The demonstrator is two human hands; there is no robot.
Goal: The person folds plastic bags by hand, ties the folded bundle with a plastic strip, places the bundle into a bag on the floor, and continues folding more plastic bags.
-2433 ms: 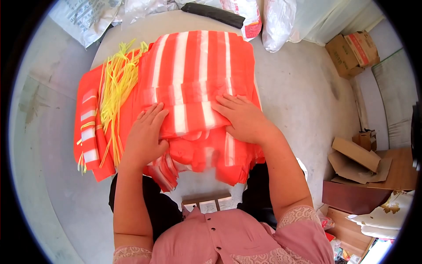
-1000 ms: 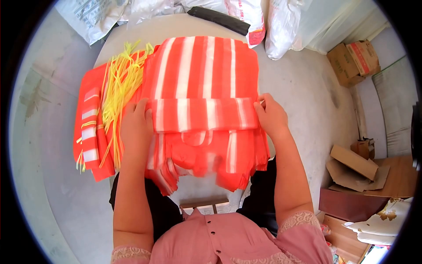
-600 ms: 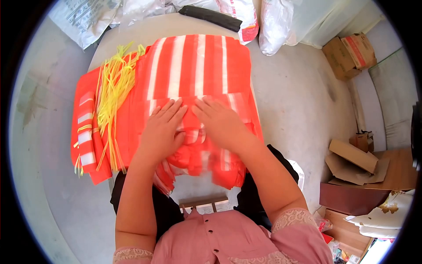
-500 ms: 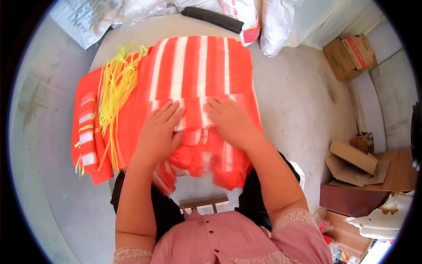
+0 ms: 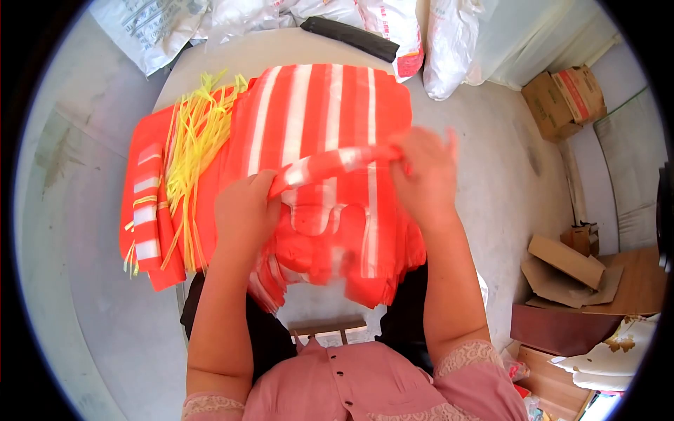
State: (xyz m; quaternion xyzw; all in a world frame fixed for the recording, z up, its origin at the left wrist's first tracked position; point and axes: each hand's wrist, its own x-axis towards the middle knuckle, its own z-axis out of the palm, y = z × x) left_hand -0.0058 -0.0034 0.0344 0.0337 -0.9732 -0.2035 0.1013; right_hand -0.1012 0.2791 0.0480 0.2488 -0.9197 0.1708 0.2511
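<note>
A narrow folded strip of red and white striped plastic [image 5: 330, 163] is stretched at a slant over a stack of striped plastic bags [image 5: 316, 105]. My left hand [image 5: 246, 207] is closed on its left end. At the higher right end, my right hand [image 5: 427, 172] grips the strip, its fingers slightly blurred. Below the strip, the bags' cut-out handles hang over the near edge. Left of the stack, yellow ties [image 5: 193, 151] lie on more red plastic [image 5: 151, 126], beside a rolled striped bundle [image 5: 146, 203] bound with yellow.
A black roll [image 5: 351, 38] lies at the table's [image 5: 246, 43] far edge, near white sacks [image 5: 453, 45]. Cardboard boxes [image 5: 562, 104] stand at the back right. An opened carton [image 5: 569, 270] rests on a brown surface at the right.
Both hands lay flat on the wide folded band. Now they grip the ends of a narrower strip, lifted off the stack at the right. My right hand has moved right and farther up.
</note>
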